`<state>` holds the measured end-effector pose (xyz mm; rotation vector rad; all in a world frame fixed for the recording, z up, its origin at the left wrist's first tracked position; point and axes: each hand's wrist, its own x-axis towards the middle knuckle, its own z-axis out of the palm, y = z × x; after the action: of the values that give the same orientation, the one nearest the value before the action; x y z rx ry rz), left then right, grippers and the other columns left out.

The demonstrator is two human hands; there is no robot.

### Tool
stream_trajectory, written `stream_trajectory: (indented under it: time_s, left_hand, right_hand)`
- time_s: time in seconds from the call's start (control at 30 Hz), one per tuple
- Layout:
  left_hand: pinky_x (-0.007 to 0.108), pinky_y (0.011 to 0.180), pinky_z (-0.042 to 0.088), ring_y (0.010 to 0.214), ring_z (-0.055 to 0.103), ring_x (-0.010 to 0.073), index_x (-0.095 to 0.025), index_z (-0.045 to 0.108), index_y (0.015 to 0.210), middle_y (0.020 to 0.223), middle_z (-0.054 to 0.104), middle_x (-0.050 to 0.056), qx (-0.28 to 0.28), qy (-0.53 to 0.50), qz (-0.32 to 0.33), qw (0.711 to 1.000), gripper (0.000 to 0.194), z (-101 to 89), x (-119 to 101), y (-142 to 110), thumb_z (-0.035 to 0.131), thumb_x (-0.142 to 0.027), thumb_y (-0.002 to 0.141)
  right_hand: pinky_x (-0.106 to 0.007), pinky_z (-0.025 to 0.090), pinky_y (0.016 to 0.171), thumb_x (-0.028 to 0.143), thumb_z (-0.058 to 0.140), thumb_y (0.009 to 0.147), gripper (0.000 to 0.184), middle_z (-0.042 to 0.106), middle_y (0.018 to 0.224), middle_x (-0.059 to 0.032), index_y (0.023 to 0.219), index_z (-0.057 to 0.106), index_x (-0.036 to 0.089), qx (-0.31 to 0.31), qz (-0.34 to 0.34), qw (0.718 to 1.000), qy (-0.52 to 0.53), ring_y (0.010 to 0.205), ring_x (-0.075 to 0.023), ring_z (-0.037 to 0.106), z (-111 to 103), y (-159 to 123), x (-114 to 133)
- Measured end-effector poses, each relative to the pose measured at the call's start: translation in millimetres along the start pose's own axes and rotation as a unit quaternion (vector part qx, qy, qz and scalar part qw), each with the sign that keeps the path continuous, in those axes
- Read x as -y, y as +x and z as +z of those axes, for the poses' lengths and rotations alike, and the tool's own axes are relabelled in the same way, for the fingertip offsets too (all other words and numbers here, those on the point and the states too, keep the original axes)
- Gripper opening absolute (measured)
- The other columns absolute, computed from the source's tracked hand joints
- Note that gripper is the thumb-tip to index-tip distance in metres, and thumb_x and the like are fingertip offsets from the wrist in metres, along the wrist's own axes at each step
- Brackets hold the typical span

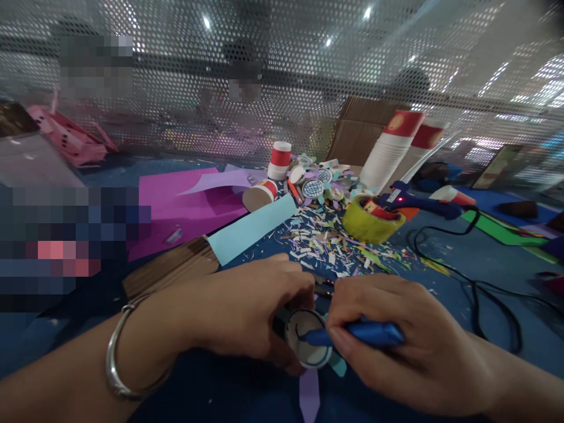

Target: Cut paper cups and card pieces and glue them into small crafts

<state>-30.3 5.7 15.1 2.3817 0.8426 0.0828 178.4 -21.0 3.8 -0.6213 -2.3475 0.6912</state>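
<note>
The left hand [264,311] has its grip closed at the left side of a round paper-cup base [315,353], the fingers at the far left edge and the thumb at the near left edge, with the base between them. The right hand [396,343] pinches a blue marker [365,333] between thumb and fingers, its grip pressed together on the barrel. The marker points left, its tip at the pale inner face of the base, beside a short dark curved line; a blue line follows the near right part of the rim. The base is tilted and lies directly right of the left grip and left of the right grip. A purple paper strip [309,393] extends from its near side, and a teal paper tab [338,365] shows at its near right. On the blue desk [238,388], a light blue paper strip [255,229] lies beyond the left hand, with paper scraps [317,238] to its right. Farther right are a yellow tape roll [373,228] and a glue gun [423,202], its red light lit. Decorated cup bases [312,188] are piled beyond the scraps, near an upright red-and-white paper cup [280,160].
</note>
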Motion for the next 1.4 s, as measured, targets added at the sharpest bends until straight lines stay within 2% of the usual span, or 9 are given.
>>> stream_trajectory:
  time_s: [0.4, 0.57, 0.73, 0.97, 1.2, 1.4]
  left_hand:
    - [0.028, 0.065, 0.039, 0.084, 0.055, 0.0195, -0.020, 0.061, 0.098, 0.093, 0.060, 0.000, 0.006, 0.000, -0.010, 1.000, 0.042, -0.5, -0.9, -0.3, 0.082, -0.030, 0.063]
    - [0.028, 0.066, 0.040, 0.084, 0.056, 0.0196, -0.019, 0.062, 0.098, 0.091, 0.060, 0.000, 0.000, -0.001, 0.001, 1.000, 0.043, -0.6, 0.0, -0.1, 0.083, -0.035, 0.063]
    - [0.028, 0.067, 0.040, 0.084, 0.056, 0.0200, -0.018, 0.063, 0.098, 0.090, 0.060, 0.000, -0.002, 0.000, 0.007, 1.000, 0.045, -1.1, 0.0, 0.1, 0.084, -0.035, 0.062]
    - [0.028, 0.064, 0.040, 0.081, 0.056, 0.0198, -0.019, 0.062, 0.097, 0.089, 0.060, 0.000, 0.000, 0.001, 0.004, 1.000, 0.043, -0.7, 1.0, -0.1, 0.082, -0.035, 0.062]
    - [0.029, 0.065, 0.040, 0.085, 0.055, 0.0203, -0.020, 0.063, 0.101, 0.093, 0.062, 0.001, 0.011, 0.004, 0.008, 1.000, 0.043, 1.0, 2.6, 0.6, 0.080, -0.032, 0.064]
    - [0.028, 0.065, 0.040, 0.084, 0.055, 0.0196, -0.020, 0.062, 0.099, 0.092, 0.062, 0.000, -0.002, 0.000, 0.018, 1.000, 0.041, 2.5, 2.9, -0.2, 0.081, -0.030, 0.064]
  right_hand:
    - [-0.018, 0.035, 0.050, 0.004, 0.053, 0.077, 0.015, 0.050, 0.059, 0.0067, 0.072, 0.052, 0.018, 0.020, 0.034, 0.999, -0.010, 0.050, -0.0051, 0.042, -6.5, 0.1, 0.2]
    - [-0.019, 0.034, 0.048, 0.008, 0.054, 0.078, 0.013, 0.048, 0.057, 0.0064, 0.070, 0.051, 0.019, -0.002, 0.040, 0.998, -0.048, 0.049, -0.0058, 0.041, -7.9, -2.2, -2.8]
    - [-0.020, 0.034, 0.048, 0.008, 0.053, 0.079, 0.015, 0.050, 0.056, 0.0061, 0.069, 0.052, 0.018, -0.022, 0.029, 0.996, -0.085, 0.048, -0.0058, 0.042, -6.7, 1.6, -2.4]
    - [-0.019, 0.037, 0.051, 0.006, 0.053, 0.081, 0.014, 0.054, 0.059, 0.0047, 0.073, 0.054, 0.018, -0.038, 0.005, 0.995, -0.087, 0.051, -0.0058, 0.046, -3.1, 3.5, -1.3]
    - [-0.019, 0.039, 0.053, 0.006, 0.056, 0.081, 0.012, 0.055, 0.062, 0.0040, 0.077, 0.055, 0.018, -0.047, -0.013, 0.996, -0.071, 0.054, -0.0065, 0.049, 3.5, 4.4, -2.1]
    - [-0.019, 0.040, 0.052, 0.007, 0.058, 0.081, 0.012, 0.056, 0.063, 0.0036, 0.079, 0.056, 0.019, -0.046, -0.016, 0.998, -0.046, 0.054, -0.0074, 0.050, 3.8, 3.6, -0.9]
